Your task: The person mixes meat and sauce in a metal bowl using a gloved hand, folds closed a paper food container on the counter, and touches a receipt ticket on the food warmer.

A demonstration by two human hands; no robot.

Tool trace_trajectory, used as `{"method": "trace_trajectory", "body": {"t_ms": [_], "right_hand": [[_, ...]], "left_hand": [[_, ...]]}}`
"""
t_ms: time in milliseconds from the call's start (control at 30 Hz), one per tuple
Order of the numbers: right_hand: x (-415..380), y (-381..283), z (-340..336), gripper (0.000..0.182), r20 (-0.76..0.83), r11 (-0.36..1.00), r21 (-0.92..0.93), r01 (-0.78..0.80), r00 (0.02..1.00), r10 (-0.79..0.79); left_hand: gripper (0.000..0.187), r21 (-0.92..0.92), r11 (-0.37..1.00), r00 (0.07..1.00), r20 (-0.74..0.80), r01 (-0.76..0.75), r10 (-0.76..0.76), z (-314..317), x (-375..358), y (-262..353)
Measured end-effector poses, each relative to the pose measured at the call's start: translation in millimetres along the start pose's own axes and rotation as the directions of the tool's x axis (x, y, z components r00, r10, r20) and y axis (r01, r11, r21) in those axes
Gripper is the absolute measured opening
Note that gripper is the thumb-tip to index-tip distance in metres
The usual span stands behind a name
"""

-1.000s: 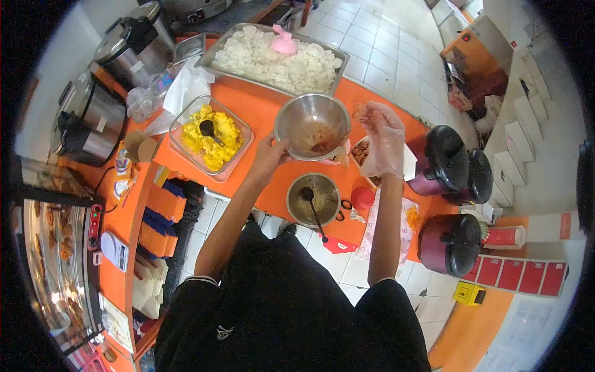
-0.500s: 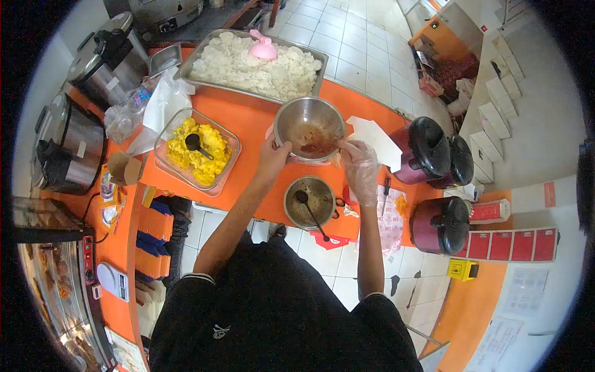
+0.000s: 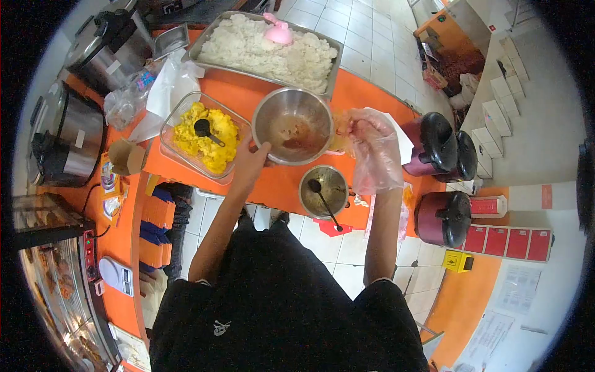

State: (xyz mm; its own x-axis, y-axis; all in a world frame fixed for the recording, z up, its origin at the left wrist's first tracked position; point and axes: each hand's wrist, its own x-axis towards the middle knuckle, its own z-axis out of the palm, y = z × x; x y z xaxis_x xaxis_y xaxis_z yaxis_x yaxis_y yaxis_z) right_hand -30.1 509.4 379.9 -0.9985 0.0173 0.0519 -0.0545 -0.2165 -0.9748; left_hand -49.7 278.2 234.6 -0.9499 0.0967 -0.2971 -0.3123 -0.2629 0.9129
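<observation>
My left hand grips the near-left rim of a steel mixing bowl, which has reddish-brown sauce smeared on its inside. Just right of that bowl is my right hand in a clear plastic glove, its fingers bunched and smudged reddish. Some orange-yellow matter shows at those fingertips, but I cannot make out what it is. Nearer to me stands a smaller steel pan with a black spoon leaning in it. Partly behind my gloved hand lies a white paper box.
A tray of white rice with a pink scoop lies at the back. Left is a glass dish of yellow food with a black scoop. Cookers line the left; dark red pots stand right.
My right hand has let go of the bowl's right rim and moved rightward. The bowl, still in my left hand, has shifted left and tilted toward me. The view has shifted slightly.
</observation>
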Motion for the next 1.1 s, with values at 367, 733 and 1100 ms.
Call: {"method": "trace_trajectory", "body": {"t_ms": [367,733,1100], "right_hand": [[-23,136,28,0.018,0.139,0.818,0.466,-0.337,0.941,0.308],[-62,300,30,0.020,-0.128,0.876,0.203,-0.437,0.875,0.466],[-65,343,36,0.016,-0.310,0.910,0.336,-0.242,0.884,0.349]], "left_hand": [[0.041,0.006,0.985,0.985,-0.023,0.171,-0.170,-73,-59,-77],[0.038,0.157,0.967,0.980,-0.020,0.199,-0.198,-87,-54,-127],[0.059,0.050,0.980,0.980,0.035,0.194,-0.195,-86,-42,-143]]}}
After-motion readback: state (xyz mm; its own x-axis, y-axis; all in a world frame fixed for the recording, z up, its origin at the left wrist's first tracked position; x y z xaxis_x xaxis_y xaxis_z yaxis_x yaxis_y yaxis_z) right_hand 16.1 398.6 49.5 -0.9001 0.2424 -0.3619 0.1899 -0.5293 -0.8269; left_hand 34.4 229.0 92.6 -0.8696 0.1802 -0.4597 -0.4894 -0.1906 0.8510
